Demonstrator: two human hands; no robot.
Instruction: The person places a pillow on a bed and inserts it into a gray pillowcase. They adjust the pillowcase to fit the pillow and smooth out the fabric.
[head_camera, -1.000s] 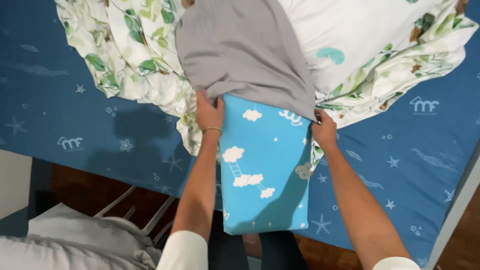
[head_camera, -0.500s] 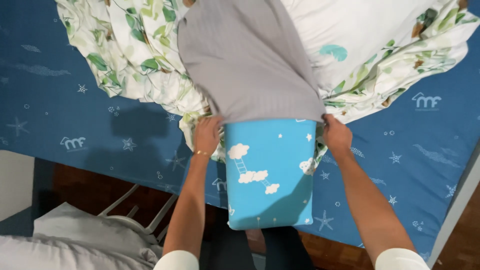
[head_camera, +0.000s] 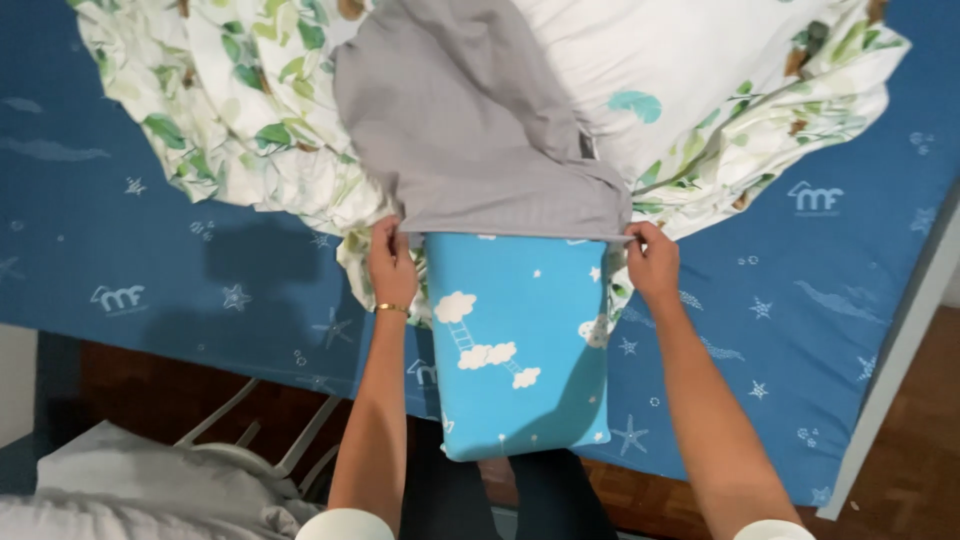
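Since a second ago the grey pillowcase (head_camera: 470, 120) has slid up the sky-blue cloud-print pillow (head_camera: 520, 350), baring more of it. Left hand (head_camera: 392, 265) and right hand (head_camera: 652, 265) each pinch the case's open edge. Its lower end overhangs the blue star-print bed (head_camera: 120, 250) edge above the wooden floor (head_camera: 150, 390); a leafy duvet (head_camera: 250, 100) lies behind it.

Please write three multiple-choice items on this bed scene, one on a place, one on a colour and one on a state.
1. Where does the bright blue cloud-print pillow lie?
A. On the dark blue star-print bedsheet, overhanging its edge
B. On the wooden floor
C. Under the leaf-print duvet

2. What colour is the plain fabric pillowcase?
A. Red
B. Grey
C. Yellow

3. How far is the pillow covered?
A. Fully
B. Not at all
C. Partly

Answers: 1 A, it rests on the bedsheet; 2 B, the pillowcase is grey; 3 C, the left hand and right hand hold the case opening at the pillow's upper end.
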